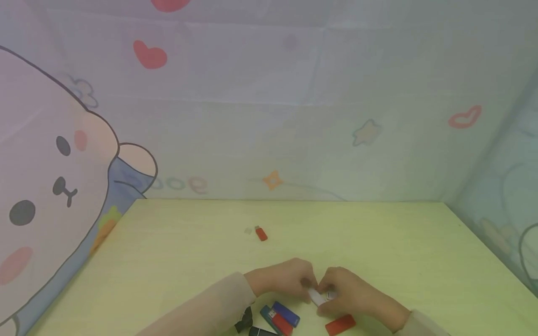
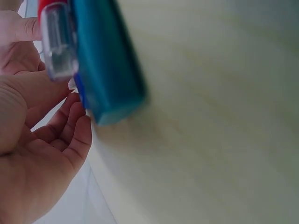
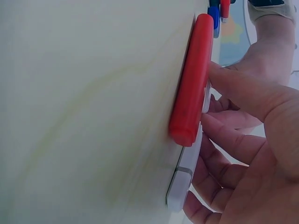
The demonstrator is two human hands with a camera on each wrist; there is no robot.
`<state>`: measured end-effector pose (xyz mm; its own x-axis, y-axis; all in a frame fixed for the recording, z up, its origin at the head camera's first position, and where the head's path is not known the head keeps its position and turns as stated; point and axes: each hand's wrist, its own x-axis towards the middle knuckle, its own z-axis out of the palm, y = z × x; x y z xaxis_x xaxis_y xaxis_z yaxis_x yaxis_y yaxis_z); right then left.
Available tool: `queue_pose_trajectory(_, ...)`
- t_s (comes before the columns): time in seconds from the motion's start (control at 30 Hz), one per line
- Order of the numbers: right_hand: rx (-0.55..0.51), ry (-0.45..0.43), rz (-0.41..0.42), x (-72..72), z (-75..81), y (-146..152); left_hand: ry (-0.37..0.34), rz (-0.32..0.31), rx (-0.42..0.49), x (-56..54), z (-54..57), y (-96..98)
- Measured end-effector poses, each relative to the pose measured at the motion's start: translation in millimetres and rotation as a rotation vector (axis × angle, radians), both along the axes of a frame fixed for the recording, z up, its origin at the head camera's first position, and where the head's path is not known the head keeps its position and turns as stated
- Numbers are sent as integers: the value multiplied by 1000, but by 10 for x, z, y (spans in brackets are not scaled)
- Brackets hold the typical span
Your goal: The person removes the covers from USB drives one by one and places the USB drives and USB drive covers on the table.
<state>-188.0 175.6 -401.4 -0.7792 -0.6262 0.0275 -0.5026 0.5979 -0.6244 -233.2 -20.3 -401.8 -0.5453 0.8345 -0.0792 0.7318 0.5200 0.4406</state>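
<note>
Both hands meet low in the head view over a small white USB stick (image 1: 316,297). My left hand (image 1: 290,280) pinches its left end. My right hand (image 1: 350,291) grips the same stick from the right, thumb below and fingers above; the fingers hide part of it. A second white stick (image 3: 180,189), with a seam across it, lies by the right fingers in the right wrist view. Nearest my right hand on the table is a red stick (image 1: 340,325). Beside my left hand lie a blue stick (image 1: 286,314), a teal stick (image 2: 107,60) and a red stick with a clear end (image 2: 58,44).
Farther back on the table (image 1: 189,242) lies another red USB stick (image 1: 261,234), with a small pale piece (image 1: 248,230) beside it. Black items (image 1: 244,321) sit by the left sleeve, partly cut off at the bottom edge. A printed cloth (image 1: 269,93) hangs behind.
</note>
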Motion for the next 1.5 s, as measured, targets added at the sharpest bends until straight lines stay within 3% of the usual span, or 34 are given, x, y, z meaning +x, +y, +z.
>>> queue_pose_trajectory(0.5, 21, 48, 34, 15, 32, -17, -41, 42, 49, 24, 32, -43)
queue_pose_trajectory(0.77, -11, 30, -20, 12, 90, -40, -8, 70, 65, 46, 180, -112)
queue_pose_trajectory(1.0, -100, 17, -1, -3, 145, -39, -37, 124, 131, 79, 288, -176)
queue_pose_trajectory(1.2, -169, 10, 13, 9, 146, -58, -56, 120, 186, 128, 313, -247)
queue_pose_trajectory(1.5, -240, -68, 11, 36, 149, -135, -100, 151, 236, 206, 308, -369)
